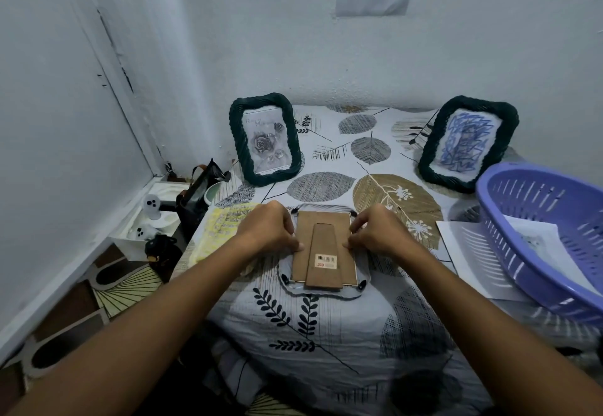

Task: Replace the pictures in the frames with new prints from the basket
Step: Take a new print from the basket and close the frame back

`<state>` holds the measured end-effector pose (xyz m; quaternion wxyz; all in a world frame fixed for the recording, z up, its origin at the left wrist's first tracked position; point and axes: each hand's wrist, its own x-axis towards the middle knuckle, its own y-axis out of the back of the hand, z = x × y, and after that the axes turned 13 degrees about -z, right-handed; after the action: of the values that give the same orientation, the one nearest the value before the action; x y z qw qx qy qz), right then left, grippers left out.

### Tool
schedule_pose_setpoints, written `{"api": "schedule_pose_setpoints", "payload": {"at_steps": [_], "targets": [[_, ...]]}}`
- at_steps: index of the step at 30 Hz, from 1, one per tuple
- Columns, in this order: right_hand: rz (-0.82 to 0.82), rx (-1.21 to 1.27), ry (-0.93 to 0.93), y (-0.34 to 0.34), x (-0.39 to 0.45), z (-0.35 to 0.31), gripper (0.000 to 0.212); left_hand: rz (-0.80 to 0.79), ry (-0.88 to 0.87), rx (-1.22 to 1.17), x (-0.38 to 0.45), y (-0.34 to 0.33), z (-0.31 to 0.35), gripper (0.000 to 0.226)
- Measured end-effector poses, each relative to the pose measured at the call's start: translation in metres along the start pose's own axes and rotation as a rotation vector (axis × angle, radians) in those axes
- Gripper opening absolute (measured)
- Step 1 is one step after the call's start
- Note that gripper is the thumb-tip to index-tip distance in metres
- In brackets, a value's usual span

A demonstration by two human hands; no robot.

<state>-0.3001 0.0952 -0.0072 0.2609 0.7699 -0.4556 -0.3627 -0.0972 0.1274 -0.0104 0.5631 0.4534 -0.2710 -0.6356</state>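
A picture frame (321, 246) lies face down in the middle of the table, its brown cardboard back and stand facing up. My left hand (269, 231) has curled fingertips at the frame's left edge; my right hand (378, 234) does the same at the right edge. Two dark green woven frames stand at the back: the left frame (265, 138) shows a grey rose print, the right frame (468, 143) a blue scribble print. A purple plastic basket (535, 236) at the right holds a white print (535, 239).
A leaf-patterned cloth (326, 334) covers the table. A yellow-marked paper (225, 229) lies left of the frame, a white sheet (470, 252) under the basket. A white box with small toys (153, 220) and a dark bag (195, 193) sit by the left wall.
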Motion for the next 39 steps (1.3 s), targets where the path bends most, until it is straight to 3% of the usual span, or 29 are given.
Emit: {"api": "schedule_pose_setpoints", "payload": {"at_steps": [4,7,9,11,15,20,33,39], "targets": [[-0.010,-0.029,0.027,0.003,0.003,0.005,0.014,-0.039,-0.027,0.047,0.004,0.004,-0.002,0.031],[0.059,0.076,0.093,0.010,0.008,0.011,0.004,-0.014,-0.074,0.030,0.010,0.013,-0.005,0.016],[0.111,0.135,0.139,0.021,0.015,0.013,0.010,0.055,-0.127,0.030,0.018,0.021,-0.008,0.006],[0.113,0.137,0.164,0.033,0.025,0.015,0.014,0.080,-0.212,0.069,0.028,0.030,-0.010,0.012],[0.031,-0.040,0.187,0.051,0.048,0.013,0.018,-0.063,-0.346,0.187,0.051,0.043,-0.008,0.022],[-0.199,-0.202,0.209,0.057,0.061,0.005,0.018,-0.241,-0.426,0.277,0.077,0.044,-0.008,0.023],[-0.303,-0.281,0.268,0.061,0.080,0.011,0.021,-0.294,-0.473,0.198,0.099,0.042,-0.017,0.019],[-0.343,-0.152,0.294,0.060,0.082,0.018,0.015,-0.277,-0.521,0.122,0.099,0.040,-0.025,0.016]]}}
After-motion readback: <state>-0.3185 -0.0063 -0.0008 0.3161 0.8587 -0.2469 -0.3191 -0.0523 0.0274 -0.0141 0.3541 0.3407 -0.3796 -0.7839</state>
